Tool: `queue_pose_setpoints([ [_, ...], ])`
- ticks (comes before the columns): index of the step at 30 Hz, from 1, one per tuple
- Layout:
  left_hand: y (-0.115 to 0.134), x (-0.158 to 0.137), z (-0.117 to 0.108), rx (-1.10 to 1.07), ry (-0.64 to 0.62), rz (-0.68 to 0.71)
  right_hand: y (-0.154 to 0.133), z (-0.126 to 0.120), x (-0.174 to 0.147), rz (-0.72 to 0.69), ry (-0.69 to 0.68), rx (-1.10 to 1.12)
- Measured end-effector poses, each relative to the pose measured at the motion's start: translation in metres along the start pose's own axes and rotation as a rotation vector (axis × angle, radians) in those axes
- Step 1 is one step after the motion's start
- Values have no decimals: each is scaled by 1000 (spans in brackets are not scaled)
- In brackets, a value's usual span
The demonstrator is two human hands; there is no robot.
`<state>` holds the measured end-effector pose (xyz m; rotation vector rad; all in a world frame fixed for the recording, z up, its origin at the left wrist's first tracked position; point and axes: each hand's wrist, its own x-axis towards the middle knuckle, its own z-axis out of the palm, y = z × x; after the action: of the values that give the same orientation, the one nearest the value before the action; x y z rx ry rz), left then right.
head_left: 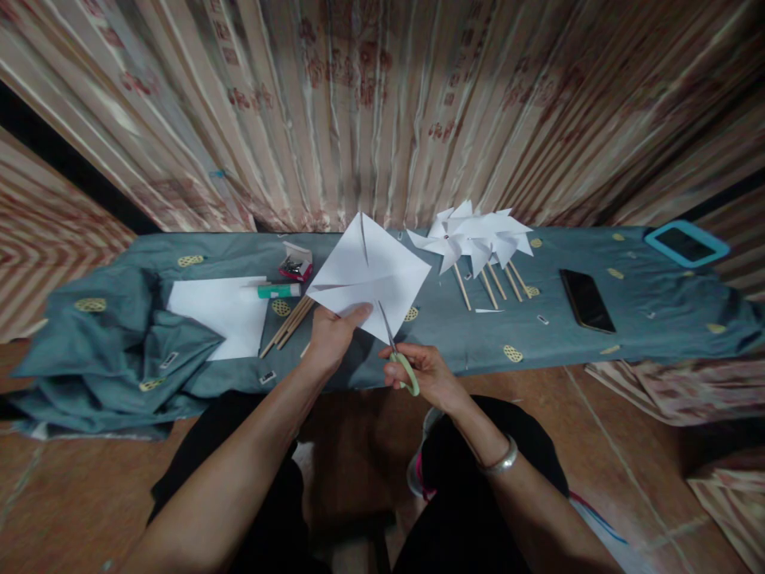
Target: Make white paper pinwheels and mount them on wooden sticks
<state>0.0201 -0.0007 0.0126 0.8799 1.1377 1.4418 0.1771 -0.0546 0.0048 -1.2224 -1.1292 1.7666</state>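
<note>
Scissors (401, 365) at a white paper square (388, 263) held over the cloth-covered desk (454, 339).
The left hand (333, 333) pinches the square's lower left edge; the right hand (427, 373) is closed around the scissors' green handles, blades at its bottom corner. Left of the square lie a glue stick (279, 291) and wooden sticks (289, 325); right of it, paper pinwheels (469, 239), then a phone (587, 300).

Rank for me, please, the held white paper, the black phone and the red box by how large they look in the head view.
1. Held white paper, clearly largest
2. Black phone
3. Red box
</note>
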Motion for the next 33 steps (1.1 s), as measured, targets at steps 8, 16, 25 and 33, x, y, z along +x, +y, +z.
queue_pose_setpoints([
  [8,-2,-1,0,7,-12,3,2,0,1,14,16,31],
  [16,-3,-6,0,26,-37,-28,0,1,2,-9,35,27],
  [25,-3,-7,0,4,-28,-54,5,1,4,-1,38,43],
  [33,-1,-11,2,10,-16,-82,1,1,3,-47,13,-8],
])
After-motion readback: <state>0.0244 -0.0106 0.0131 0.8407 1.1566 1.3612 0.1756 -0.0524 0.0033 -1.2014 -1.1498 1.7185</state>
